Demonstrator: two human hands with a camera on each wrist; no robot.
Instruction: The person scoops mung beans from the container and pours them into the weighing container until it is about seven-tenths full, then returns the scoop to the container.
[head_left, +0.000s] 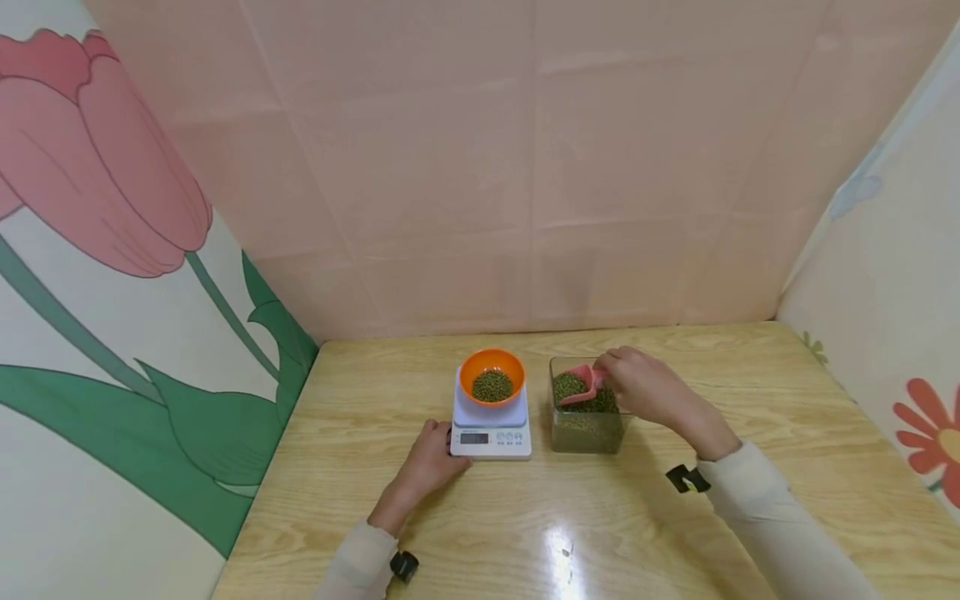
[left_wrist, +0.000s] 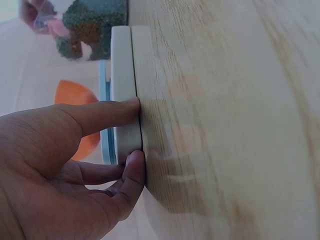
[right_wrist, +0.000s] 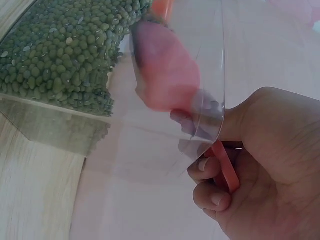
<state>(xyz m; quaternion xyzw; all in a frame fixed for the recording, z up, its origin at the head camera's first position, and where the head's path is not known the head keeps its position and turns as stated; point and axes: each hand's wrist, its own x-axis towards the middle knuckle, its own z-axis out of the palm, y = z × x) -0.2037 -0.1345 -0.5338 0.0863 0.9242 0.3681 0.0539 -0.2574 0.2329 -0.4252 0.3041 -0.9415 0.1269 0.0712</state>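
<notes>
A white kitchen scale [head_left: 516,450] carries an orange bowl [head_left: 471,365] with green mung beans [head_left: 492,386] inside. My left hand [head_left: 431,458] holds the scale's near left corner, thumb along its front edge and curled fingers at the side; the left wrist view shows the scale's pale side [left_wrist: 125,60] between them. Right of the scale stands a clear plastic box [head_left: 587,442] of mung beans. Over its right rim, my right hand [head_left: 648,390] grips the handle of a pink scoop [head_left: 579,387], whose head is inside the box against the beans, partly seen through the wall in the right wrist view.
The wood-grain table [head_left: 360,392] ends at a wall covered in pink sheeting [head_left: 450,208]. Side walls with painted flowers rise at left and right. A black strap piece [head_left: 687,479] hangs by the right cuff, another by the left.
</notes>
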